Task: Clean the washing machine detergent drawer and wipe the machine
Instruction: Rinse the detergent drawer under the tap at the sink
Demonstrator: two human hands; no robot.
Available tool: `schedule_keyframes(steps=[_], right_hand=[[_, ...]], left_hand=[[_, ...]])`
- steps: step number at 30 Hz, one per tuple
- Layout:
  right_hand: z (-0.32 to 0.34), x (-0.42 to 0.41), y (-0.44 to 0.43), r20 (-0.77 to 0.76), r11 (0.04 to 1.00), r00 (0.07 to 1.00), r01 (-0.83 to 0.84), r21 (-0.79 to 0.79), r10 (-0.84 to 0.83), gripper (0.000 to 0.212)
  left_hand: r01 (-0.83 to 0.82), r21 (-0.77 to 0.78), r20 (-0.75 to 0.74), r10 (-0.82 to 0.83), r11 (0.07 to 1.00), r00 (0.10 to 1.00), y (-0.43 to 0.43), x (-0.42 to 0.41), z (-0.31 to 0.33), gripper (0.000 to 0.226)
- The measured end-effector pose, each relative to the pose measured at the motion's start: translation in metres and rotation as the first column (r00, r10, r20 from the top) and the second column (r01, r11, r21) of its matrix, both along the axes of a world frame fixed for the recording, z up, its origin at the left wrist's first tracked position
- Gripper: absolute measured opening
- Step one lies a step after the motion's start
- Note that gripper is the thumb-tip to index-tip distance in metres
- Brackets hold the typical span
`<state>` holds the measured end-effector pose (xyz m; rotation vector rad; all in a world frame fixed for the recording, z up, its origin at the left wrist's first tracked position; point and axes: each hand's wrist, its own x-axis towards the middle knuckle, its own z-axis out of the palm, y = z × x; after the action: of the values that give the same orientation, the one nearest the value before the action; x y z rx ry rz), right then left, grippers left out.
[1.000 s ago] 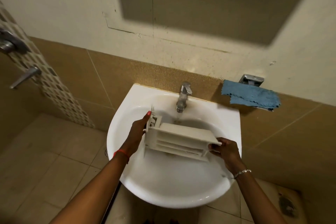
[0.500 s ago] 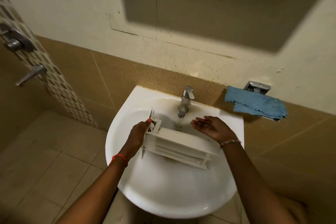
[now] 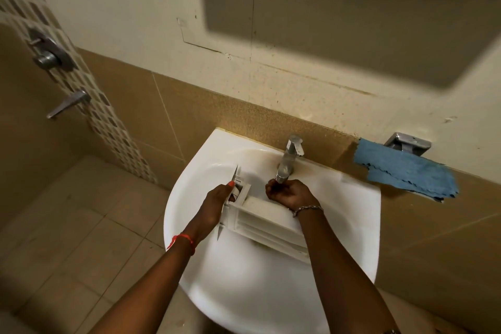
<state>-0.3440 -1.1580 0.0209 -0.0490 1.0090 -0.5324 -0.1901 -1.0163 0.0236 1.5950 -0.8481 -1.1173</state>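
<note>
With the sink (image 3: 189, 171) read as a dial and the tap (image 3: 288, 160) at 12 o'clock, the back edge is set tight against the tiled wall. The round front rim at 6 o'clock juts out over the floor tiles (image 3: 67, 225). Open floor is seen from 7 to 10 o'clock. Well beyond it, at 10 o'clock, a lever handle (image 3: 67, 106) sticks out from a patterned tile strip. At 2 o'clock, just past the rim, a blue cloth (image 3: 406, 173) is draped from a metal holder (image 3: 406, 142) on the wall, apart from the sink.

Inside the bowl the white detergent drawer (image 3: 268, 222) is held on its side, slotted face toward the camera. It runs from 10 o'clock across to about 3 o'clock. Its compartments are turned away, so their contents cannot be told. The bowl toward 6 o'clock is bare white.

The drawer's front panel at 10 o'clock is gripped by the left hand (image 3: 217, 203), thumb laid along the panel edge and fingers wrapped behind. A red thread (image 3: 184, 238) is worn on that wrist. The right hand (image 3: 290, 192) is held just under the tap's spout, above the drawer's top edge, fingers curled into a narrow cup with nothing seen in them. A bracelet (image 3: 307, 209) is worn on that wrist. Running water cannot be made out.
</note>
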Motion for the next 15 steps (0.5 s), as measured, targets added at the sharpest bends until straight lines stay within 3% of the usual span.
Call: schedule_keyframes(steps=[6, 10, 12, 15], right_hand=[[0.003, -0.019, -0.002, 0.017, 0.996, 0.999, -0.047, -0.080, 0.048, 0.018], [0.009, -0.037, -0.001, 0.092, 0.978, 0.984, -0.135, -0.161, 0.151, 0.048], [0.021, -0.037, 0.002, 0.125, 0.954, 0.962, -0.214, -0.210, 0.244, 0.053], [0.043, -0.021, 0.014, 0.003, 0.885, 0.924, -0.366, -0.288, 0.383, 0.034]], left_hand=[[0.030, 0.002, -0.004, -0.030, 1.000, 1.000, 0.001, 0.002, -0.001, 0.044], [0.031, -0.011, 0.005, -0.031, 0.999, 1.000, 0.001, 0.002, -0.002, 0.058], [0.029, -0.014, 0.000, -0.029, 0.999, 1.000, 0.001, 0.001, 0.000, 0.056], [0.016, -0.013, -0.013, -0.016, 1.000, 1.000, 0.001, 0.000, 0.000, 0.050]])
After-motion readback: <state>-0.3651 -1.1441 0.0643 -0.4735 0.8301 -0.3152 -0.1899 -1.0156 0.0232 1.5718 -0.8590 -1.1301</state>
